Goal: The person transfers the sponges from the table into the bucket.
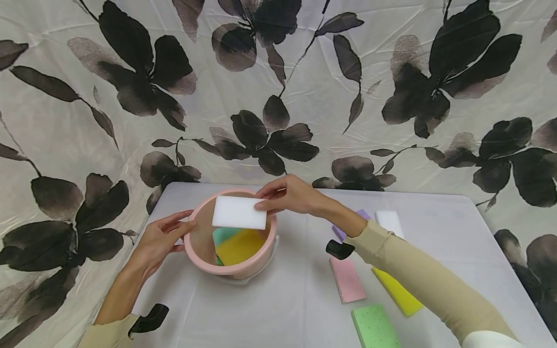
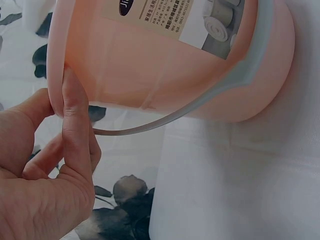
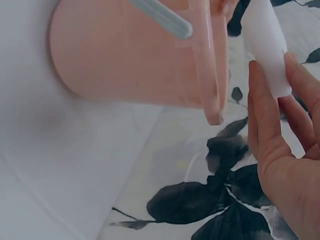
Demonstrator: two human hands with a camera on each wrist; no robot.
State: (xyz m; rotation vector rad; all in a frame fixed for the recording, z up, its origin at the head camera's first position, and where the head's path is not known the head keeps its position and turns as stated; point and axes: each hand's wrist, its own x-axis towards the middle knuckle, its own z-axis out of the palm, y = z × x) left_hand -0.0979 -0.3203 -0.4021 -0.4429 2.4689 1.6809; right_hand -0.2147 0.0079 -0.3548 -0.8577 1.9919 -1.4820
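Observation:
A pink bucket [image 1: 200, 258] stands on the table, its pale grey handle [image 2: 200, 102] hanging down at the side. My left hand [image 1: 161, 239] pinches the bucket's left rim between thumb and fingers. Over the bucket's mouth, my right hand [image 1: 289, 195] holds a white sponge [image 1: 238, 212] by its right end, with the thumb on the near face. In the right wrist view the white sponge [image 3: 270, 50] is just above the rim. Inside the bucket lie a yellow sponge [image 1: 241, 246] and a teal sponge [image 1: 224, 234], partly hidden by the white one.
On the table's right side lie a pink sponge [image 1: 347, 280], a green sponge [image 1: 375, 326], a yellow sponge [image 1: 398, 292], a purple sponge [image 1: 337, 234] and a white sponge [image 1: 389, 222]. My right forearm covers some of them. A floral curtain [image 1: 261, 87] hangs behind the table [image 1: 270, 309].

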